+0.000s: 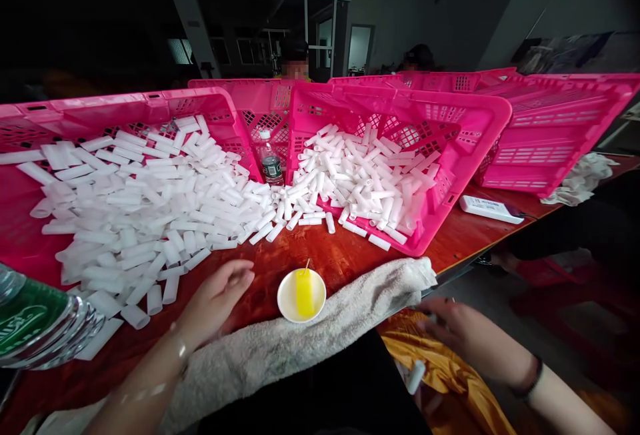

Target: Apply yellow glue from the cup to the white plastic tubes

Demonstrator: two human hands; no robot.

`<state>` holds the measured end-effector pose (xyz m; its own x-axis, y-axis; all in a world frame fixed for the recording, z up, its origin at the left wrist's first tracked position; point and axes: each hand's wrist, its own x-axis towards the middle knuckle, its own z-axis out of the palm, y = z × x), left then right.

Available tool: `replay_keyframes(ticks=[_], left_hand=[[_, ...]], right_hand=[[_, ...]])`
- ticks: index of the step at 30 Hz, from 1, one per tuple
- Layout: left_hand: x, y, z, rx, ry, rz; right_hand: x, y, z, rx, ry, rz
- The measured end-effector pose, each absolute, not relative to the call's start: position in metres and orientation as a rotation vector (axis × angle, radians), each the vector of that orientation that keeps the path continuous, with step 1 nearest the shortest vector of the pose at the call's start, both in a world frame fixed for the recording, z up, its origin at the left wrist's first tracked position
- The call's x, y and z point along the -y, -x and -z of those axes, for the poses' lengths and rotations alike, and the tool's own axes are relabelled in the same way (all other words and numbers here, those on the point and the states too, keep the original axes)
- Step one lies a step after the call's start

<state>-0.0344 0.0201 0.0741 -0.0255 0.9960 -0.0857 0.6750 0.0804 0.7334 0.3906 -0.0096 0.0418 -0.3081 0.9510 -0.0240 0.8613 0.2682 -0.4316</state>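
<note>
My left hand (216, 300) hovers over the red table's front part, beside the pile of short white tubes (165, 205). Its fingers are loosely bent and apart, with nothing visible in them. To its right, a small white dish (283, 299) holds a yellow block (305, 291) with a thin stick standing up from it. My right hand (457, 331) is past the table edge, above an orange cloth (463, 395). Its fingers stretch left, somewhat blurred, and appear loose. Below them, apart from the hand, is a single white tube (416, 376).
Two tilted pink crates (480, 128) spill tubes onto the table (450, 248). A rolled grey towel (280, 348) lies along the front edge. A large water bottle (35, 321) is at left; a small bottle (271, 165) stands between the crates. People sit behind.
</note>
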Motion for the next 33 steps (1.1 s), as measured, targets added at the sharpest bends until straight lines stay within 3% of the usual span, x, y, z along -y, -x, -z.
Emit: replay_keyframes(ticks=[5,12,19,25,33], left_hand=[[-0.122,0.029,-0.05,-1.997,-2.049,-0.511],[-0.166,-0.003,-0.03,-2.023,-2.126,-0.223],[-0.118,0.014,-0.037,-1.932,-2.081,-0.214],[-0.047,0.036,-0.044,-1.875,-2.021,-0.384],[-0.011,0.031,-0.031,-2.074,-2.191,-0.235]], right_hand=[[-0.096,-0.308,-0.055,2.319,1.806,-0.159],[-0.174,-0.24,-0.044,2.377,2.035,-0.153],[-0.124,-0.249,-0.073,2.396,1.815,-0.194],[-0.061,-0.252,-0.049,2.231,0.94,-0.849],[-0.059,-0.234,-0.004,2.214,0.643,-0.589]])
